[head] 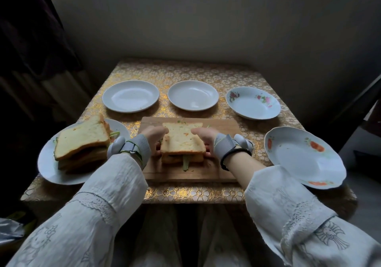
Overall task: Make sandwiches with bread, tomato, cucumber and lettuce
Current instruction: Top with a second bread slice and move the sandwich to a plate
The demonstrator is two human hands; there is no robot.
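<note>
Now, on the board: sandwich point(182, 143) sat in the middle of the cutting board point(216, 170), top slice square, a strip of lettuce point(186, 162) hanging out of the near edge.
Left hand: point(153, 138) pressed flat against the sandwich's left side, fingers tucked low by the bottom slice; grasping, not clenched.
Right hand: point(203, 141) cupped the right side the same way, thumb up near the top crust.
Feel, by the look: soft bread, light, easily dented; loose filling likely to slide out if tilted.
Best hold: low on both sides, under the bottom slice, kept level, gentle squeeze only.
Finished stack: more sandwiches point(82, 143) piled on the plate point(51, 170) at the left, just beside the board.
Likely landing spot: that plate, or the bare flowered plate point(305, 157) at the right.
</note>
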